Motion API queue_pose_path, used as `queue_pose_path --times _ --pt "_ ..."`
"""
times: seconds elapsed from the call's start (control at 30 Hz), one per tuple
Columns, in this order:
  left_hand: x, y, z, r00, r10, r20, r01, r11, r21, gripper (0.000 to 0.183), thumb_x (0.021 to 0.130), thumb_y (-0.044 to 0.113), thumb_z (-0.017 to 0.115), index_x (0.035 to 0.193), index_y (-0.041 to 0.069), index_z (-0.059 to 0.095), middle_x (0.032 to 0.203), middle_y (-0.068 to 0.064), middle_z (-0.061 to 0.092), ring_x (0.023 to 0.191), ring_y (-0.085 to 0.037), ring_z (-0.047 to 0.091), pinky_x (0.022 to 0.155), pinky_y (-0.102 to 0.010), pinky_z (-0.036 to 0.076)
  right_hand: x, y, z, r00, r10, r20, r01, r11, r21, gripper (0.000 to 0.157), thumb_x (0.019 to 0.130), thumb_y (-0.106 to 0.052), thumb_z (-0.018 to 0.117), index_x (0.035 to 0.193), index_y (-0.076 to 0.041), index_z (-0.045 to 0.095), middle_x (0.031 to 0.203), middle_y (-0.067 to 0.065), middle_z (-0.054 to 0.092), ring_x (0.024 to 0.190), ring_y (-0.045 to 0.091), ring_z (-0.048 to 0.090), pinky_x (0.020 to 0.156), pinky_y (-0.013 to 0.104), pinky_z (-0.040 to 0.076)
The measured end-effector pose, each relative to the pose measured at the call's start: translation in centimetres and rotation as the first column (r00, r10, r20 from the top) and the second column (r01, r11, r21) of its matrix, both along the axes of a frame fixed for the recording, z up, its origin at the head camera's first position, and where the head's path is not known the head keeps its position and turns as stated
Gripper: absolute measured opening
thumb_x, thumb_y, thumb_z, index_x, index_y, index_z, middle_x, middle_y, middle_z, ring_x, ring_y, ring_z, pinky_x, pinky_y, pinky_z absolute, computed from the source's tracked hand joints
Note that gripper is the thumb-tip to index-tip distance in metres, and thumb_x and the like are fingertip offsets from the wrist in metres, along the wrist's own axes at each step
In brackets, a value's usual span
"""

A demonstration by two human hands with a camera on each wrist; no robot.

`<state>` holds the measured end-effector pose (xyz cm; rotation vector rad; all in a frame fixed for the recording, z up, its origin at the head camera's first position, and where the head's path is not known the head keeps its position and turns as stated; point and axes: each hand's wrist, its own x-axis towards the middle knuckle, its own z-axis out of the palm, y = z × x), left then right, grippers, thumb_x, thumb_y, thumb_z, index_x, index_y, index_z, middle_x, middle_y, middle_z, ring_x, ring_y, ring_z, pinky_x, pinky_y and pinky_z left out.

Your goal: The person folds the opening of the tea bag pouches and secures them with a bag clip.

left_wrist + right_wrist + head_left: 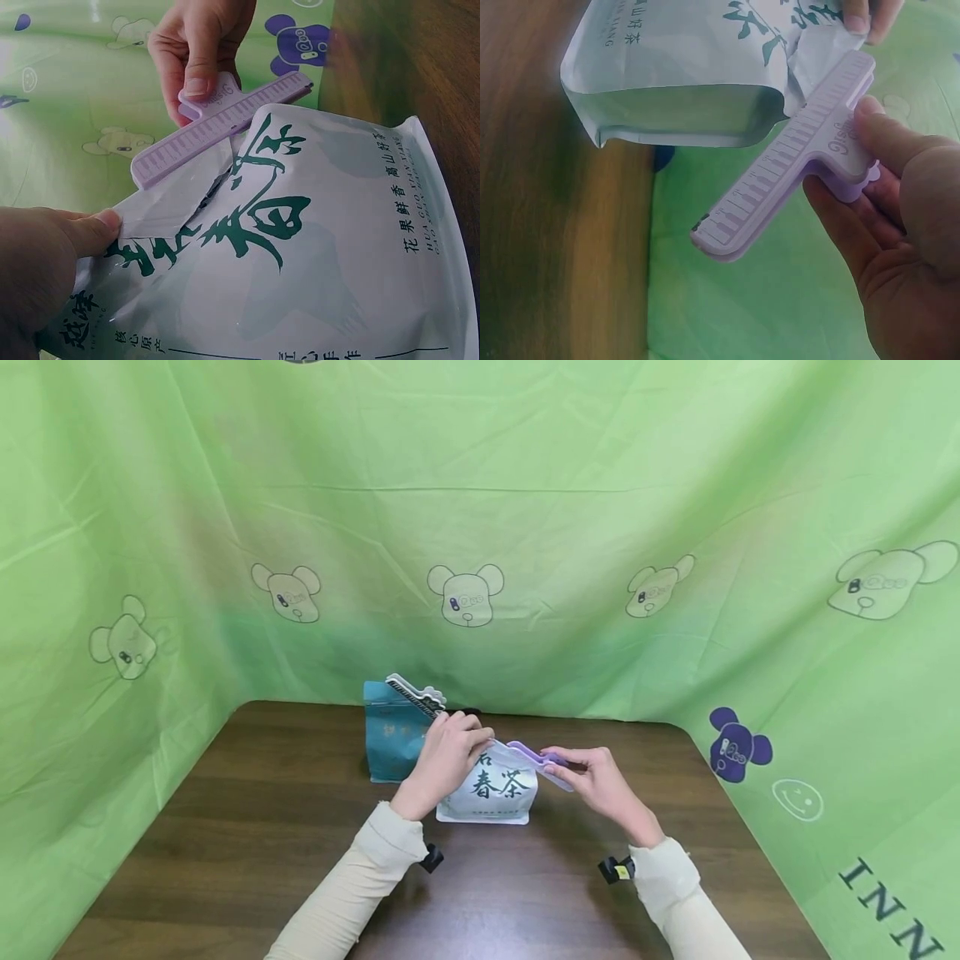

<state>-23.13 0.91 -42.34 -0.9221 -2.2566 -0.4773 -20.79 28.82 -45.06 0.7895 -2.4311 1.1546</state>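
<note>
A white tea bag point(491, 802) with green lettering stands on the table, its top folded over, as the left wrist view shows. My left hand point(452, 752) pinches the folded edge at the bag's left corner, thumb in front. Between thumb and fingers, my right hand point(600, 781) grips the handle of a purple bag clip point(780, 161) with a piano-key pattern. The clip lies slantwise at the bag's folded top, towards its right side. Whether its jaws are around the fold cannot be made out.
Behind my left hand stands a teal bag point(392, 735) with a black and white clip point(416, 695) slanted across its top. A small dark object point(471, 711) is partly hidden behind the white bag. Green printed cloth point(465, 527) surrounds the wooden table point(285, 827).
</note>
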Motion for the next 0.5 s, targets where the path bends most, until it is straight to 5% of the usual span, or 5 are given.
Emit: queue_pose_path --times 0.5 --pt "0.07 0.08 -0.03 0.999 0.020 -0.030 -0.020 1.000 -0.002 0.007 0.094 0.022 0.074 0.097 0.019 0.080 0.082 0.004 0.063 0.076 -0.015 0.055 0.068 -0.030 0.037 -0.51 -1.00 -0.02 0.999 0.031 -0.040 -0.029 0.998 0.059 0.022 0.089 -0.006 0.077 0.110 -0.001 0.077 0.098 0.010 0.078 0.080 0.006 0.068 0.067 0.018 0.055"
